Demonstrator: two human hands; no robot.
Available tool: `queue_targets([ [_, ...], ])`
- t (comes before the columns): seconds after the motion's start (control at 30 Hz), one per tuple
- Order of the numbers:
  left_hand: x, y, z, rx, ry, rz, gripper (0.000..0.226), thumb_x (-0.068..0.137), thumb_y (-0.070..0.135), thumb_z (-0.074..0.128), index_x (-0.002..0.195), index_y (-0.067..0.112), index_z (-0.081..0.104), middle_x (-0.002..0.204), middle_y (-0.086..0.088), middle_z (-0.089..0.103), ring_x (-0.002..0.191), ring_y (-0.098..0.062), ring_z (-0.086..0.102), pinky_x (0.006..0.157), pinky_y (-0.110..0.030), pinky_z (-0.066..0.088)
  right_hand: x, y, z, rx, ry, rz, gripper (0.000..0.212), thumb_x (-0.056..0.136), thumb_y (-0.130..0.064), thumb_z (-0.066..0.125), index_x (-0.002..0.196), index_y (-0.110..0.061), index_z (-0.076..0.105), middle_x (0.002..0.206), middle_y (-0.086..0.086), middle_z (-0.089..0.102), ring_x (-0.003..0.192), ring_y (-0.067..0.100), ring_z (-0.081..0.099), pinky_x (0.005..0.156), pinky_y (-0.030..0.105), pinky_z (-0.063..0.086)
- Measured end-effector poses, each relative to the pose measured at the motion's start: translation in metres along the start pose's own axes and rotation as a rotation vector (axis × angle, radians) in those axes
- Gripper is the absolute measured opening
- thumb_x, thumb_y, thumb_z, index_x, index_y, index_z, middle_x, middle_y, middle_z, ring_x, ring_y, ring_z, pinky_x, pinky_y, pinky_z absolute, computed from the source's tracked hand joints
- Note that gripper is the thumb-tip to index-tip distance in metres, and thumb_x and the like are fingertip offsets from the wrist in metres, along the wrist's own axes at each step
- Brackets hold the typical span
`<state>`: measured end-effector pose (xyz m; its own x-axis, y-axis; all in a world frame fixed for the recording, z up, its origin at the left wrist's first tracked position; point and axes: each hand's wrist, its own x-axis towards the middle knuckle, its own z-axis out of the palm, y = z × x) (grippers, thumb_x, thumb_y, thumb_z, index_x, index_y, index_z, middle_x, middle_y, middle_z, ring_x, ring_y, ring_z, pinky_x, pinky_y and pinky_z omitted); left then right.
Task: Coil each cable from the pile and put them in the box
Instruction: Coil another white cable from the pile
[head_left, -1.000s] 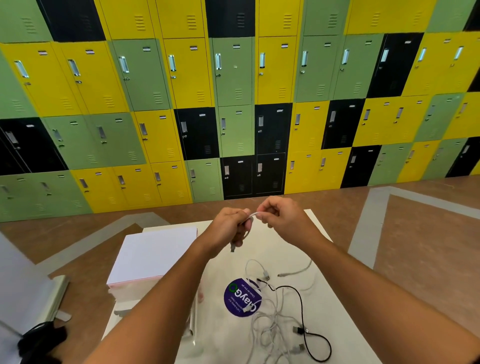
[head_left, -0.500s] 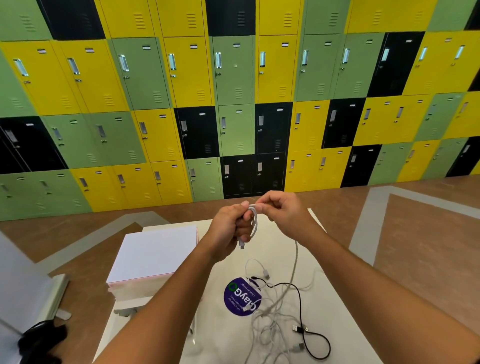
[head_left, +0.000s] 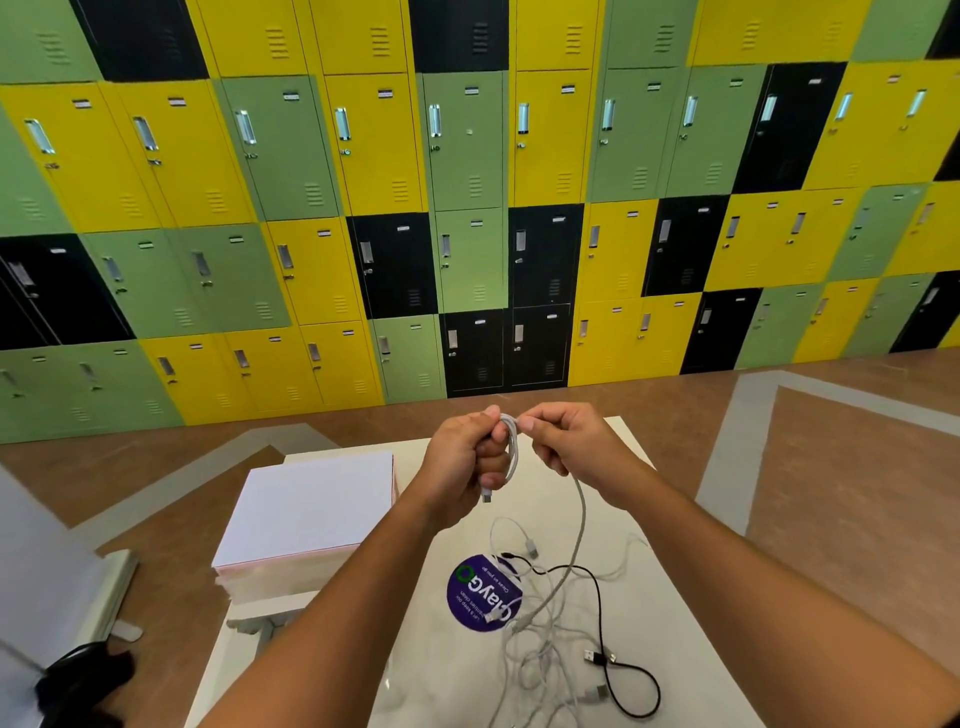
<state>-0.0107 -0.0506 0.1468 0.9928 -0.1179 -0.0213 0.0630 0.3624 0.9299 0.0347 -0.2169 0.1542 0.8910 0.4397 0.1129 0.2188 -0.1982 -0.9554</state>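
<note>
The white cable (head_left: 581, 519) is prob. light, soft & floppy, so grip at the loops' top; L hand (head_left: 465, 460) fingers curl round a small coil there, R hand (head_left: 569, 441) pinches the next bit, tail trailing to the pile (head_left: 545, 644) on the tabletop (head_left: 660, 587). The box (head_left: 311, 512) sits left, looks lidded; pile's near end is cut off, strands too tangled to count.

Both hands (head_left: 467, 457) (head_left: 566, 441) gripping white cable (head_left: 513, 447), pile (head_left: 545, 639) below

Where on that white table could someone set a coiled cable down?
Bare table runs along the right edge beside the black cable, and on the near side below the purple sticker. The cable pile between them is crowded.
</note>
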Motion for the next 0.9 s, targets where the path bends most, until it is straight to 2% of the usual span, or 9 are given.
queue_targets([
  [0.2, 0.002, 0.007, 0.0, -0.214, 0.061, 0.005, 0.042, 0.108, 0.027, 0.037, 0.075, 0.009, 0.056, 0.056, 0.002, 0.032, 0.045, -0.007, 0.026, 0.04, -0.02, 0.028, -0.005, 0.012, 0.003, -0.025, -0.005, 0.076, 0.026, 0.104, -0.025, 0.051, 0.1, -0.016, 0.075, 0.063, 0.004, 0.054, 0.059, 0.017, 0.046, 0.052, 0.024, 0.04],
  [0.37, 0.011, 0.01, 0.007, -0.28, 0.224, 0.198, 0.041, 0.109, 0.027, 0.034, 0.081, 0.007, 0.057, 0.056, 0.003, 0.034, 0.046, -0.008, 0.03, 0.046, -0.022, 0.036, -0.013, 0.026, 0.026, -0.154, -0.115, 0.181, 0.027, 0.106, -0.024, 0.046, 0.111, -0.016, 0.071, 0.064, 0.004, 0.054, 0.052, 0.011, 0.045, 0.049, 0.022, 0.038],
  [0.5, 0.019, -0.004, 0.003, 0.081, 0.375, 0.341, 0.039, 0.11, 0.021, 0.034, 0.09, 0.005, 0.063, 0.062, 0.001, 0.042, 0.052, -0.009, 0.043, 0.064, -0.032, 0.053, -0.019, 0.024, 0.046, -0.351, -0.232, 0.194, 0.031, 0.106, -0.017, 0.041, 0.128, -0.017, 0.062, 0.072, -0.003, 0.052, 0.059, 0.008, 0.046, 0.055, 0.019, 0.037],
  [0.57, 0.017, -0.017, -0.002, 0.381, 0.42, 0.354, 0.037, 0.11, 0.026, 0.035, 0.092, 0.012, 0.065, 0.066, 0.004, 0.048, 0.06, -0.009, 0.054, 0.071, -0.038, 0.056, -0.02, 0.017, 0.049, -0.58, -0.304, 0.139, 0.034, 0.105, -0.018, 0.041, 0.134, -0.02, 0.059, 0.089, -0.005, 0.063, 0.072, 0.009, 0.055, 0.065, 0.022, 0.041],
  [0.63, 0.014, -0.029, -0.009, 0.631, 0.399, 0.332, 0.035, 0.109, 0.032, 0.035, 0.095, 0.017, 0.063, 0.072, 0.007, 0.054, 0.075, -0.013, 0.062, 0.066, -0.032, 0.054, -0.02, 0.009, 0.05, -0.785, -0.347, 0.081, 0.032, 0.106, -0.019, 0.041, 0.133, -0.019, 0.057, 0.115, 0.005, 0.066, 0.089, 0.018, 0.06, 0.075, 0.031, 0.046],
  [0.67, 0.012, -0.033, -0.012, 0.726, 0.361, 0.323, 0.034, 0.109, 0.033, 0.034, 0.095, 0.017, 0.061, 0.076, 0.007, 0.056, 0.078, -0.012, 0.061, 0.064, -0.026, 0.05, -0.02, 0.003, 0.049, -0.857, -0.353, 0.06, 0.03, 0.105, -0.019, 0.041, 0.13, -0.018, 0.057, 0.118, 0.008, 0.066, 0.093, 0.021, 0.061, 0.076, 0.034, 0.048],
  [0.77, 0.01, -0.044, -0.028, 0.967, 0.244, 0.287, 0.032, 0.108, 0.032, 0.036, 0.093, 0.016, 0.059, 0.081, 0.004, 0.06, 0.076, -0.009, 0.056, 0.065, -0.022, 0.045, -0.018, -0.012, 0.041, -0.953, -0.317, -0.017, 0.023, 0.104, -0.018, 0.046, 0.121, -0.018, 0.061, 0.11, 0.007, 0.067, 0.094, 0.023, 0.062, 0.077, 0.035, 0.05],
  [0.83, 0.009, -0.047, -0.038, 1.0, 0.17, 0.209, 0.031, 0.108, 0.033, 0.039, 0.089, 0.018, 0.058, 0.08, 0.001, 0.06, 0.075, -0.014, 0.057, 0.068, -0.032, 0.05, -0.015, -0.019, 0.032, -0.871, -0.242, -0.018, 0.015, 0.102, -0.023, 0.052, 0.112, -0.023, 0.062, 0.1, 0.001, 0.063, 0.087, 0.018, 0.059, 0.072, 0.032, 0.047],
  [0.9, 0.005, -0.048, -0.042, 0.967, 0.083, 0.121, 0.034, 0.108, 0.032, 0.04, 0.084, 0.018, 0.059, 0.071, 0.001, 0.058, 0.068, -0.016, 0.058, 0.063, -0.031, 0.05, -0.012, -0.024, 0.024, -0.84, -0.213, -0.003, 0.007, 0.1, -0.024, 0.056, 0.105, -0.026, 0.06, 0.091, -0.005, 0.057, 0.08, 0.013, 0.054, 0.067, 0.029, 0.044],
])
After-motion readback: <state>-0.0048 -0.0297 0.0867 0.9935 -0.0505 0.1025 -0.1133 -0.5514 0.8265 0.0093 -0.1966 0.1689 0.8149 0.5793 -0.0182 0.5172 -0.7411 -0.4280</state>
